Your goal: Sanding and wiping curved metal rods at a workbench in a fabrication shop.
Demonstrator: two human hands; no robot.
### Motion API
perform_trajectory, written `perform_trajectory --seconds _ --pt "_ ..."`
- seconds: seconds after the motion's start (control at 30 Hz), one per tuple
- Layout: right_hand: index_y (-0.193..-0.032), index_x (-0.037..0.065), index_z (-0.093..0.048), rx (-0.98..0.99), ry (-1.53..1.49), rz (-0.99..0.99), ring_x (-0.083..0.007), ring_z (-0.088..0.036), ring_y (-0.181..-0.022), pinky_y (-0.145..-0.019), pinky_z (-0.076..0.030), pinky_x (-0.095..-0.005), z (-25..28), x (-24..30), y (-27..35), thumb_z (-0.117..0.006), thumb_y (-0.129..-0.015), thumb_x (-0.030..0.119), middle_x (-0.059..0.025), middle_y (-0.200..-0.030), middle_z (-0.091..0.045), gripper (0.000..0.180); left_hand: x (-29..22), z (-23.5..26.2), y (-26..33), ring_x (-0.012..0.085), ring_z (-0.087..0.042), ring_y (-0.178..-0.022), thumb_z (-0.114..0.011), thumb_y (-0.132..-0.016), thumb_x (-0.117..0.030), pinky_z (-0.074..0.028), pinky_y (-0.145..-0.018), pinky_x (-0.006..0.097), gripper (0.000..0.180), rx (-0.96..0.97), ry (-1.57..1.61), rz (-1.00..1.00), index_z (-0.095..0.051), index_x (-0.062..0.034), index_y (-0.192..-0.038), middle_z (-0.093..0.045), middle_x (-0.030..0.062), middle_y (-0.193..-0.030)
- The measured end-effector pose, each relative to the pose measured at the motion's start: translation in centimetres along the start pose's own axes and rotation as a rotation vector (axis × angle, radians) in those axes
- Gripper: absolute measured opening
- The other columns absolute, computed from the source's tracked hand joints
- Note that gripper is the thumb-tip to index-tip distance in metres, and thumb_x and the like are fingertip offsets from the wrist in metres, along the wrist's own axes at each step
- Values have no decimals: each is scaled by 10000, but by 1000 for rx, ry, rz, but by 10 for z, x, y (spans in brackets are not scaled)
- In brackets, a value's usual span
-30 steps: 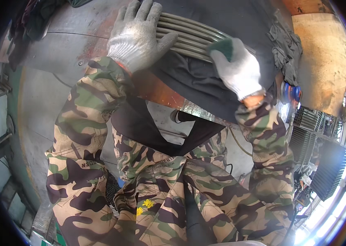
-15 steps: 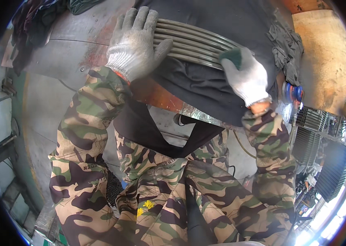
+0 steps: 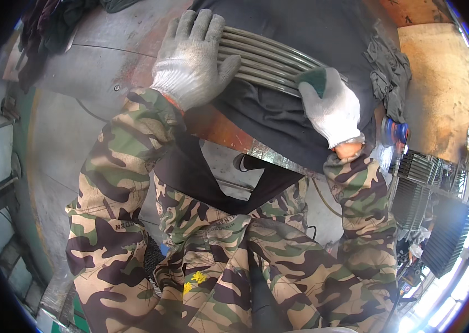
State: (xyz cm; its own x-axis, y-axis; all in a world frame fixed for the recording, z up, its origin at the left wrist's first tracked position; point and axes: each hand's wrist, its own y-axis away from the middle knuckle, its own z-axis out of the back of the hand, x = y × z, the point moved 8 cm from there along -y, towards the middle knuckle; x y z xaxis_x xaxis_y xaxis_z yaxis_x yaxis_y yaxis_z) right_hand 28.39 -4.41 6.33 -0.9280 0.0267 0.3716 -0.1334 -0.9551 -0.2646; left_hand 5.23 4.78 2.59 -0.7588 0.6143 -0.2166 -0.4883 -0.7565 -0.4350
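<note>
Several slim, shiny metal rods (image 3: 265, 53) lie side by side on a dark cloth (image 3: 268, 108) spread over the bench, slanting down to the right. My left hand (image 3: 190, 61), in a grey-white knit glove, is open across their left end, fingers stretched away from me and thumb pointing right along the near rods. At the right end, my right hand (image 3: 331, 102) is closed around the rods in a similar glove. A dark green patch shows by its thumb; I cannot tell if it belongs to the glove. Its other fingertips are hidden.
A crumpled grey cloth (image 3: 390, 72) lies right of the rods, before a tan board (image 3: 434, 89). A blue round object (image 3: 395, 132) sits near my right wrist. Racks of dark bars (image 3: 420, 183) stand at the right. Dark fabric (image 3: 51, 39) is heaped at the far left.
My left hand has shifted slightly right relative to the bench. The right hand stays at the rods' right end with little movement. The whole view has also shifted a little.
</note>
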Motion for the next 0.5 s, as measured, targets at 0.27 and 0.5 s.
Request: perform_trajectory --seconds 0.27,0.5 --pt "-1046 56 -642 -10 62 169 -411 -749 -693 -624 -612 -506 -46 63 -23 -713 -920 302 -191 -769 -741 286 -2 -14 -1 484 -456 -1421 -663 -974 -347 -342 -1220 586 658 -40 0 -100 -491 35 -1481 -520 266 -1489" --pt "-1251 71 -651 -91 96 -140 -408 -780 -829 -767 -624 -461 33 -77 11 -767 -913 298 -185 -910 -790 423 -4 -11 1 527 -463 -1397 -658 -966 -316 -349 -1205 602 639 -10 -14 -85 -499 33 -1477 -533 289 -1473"
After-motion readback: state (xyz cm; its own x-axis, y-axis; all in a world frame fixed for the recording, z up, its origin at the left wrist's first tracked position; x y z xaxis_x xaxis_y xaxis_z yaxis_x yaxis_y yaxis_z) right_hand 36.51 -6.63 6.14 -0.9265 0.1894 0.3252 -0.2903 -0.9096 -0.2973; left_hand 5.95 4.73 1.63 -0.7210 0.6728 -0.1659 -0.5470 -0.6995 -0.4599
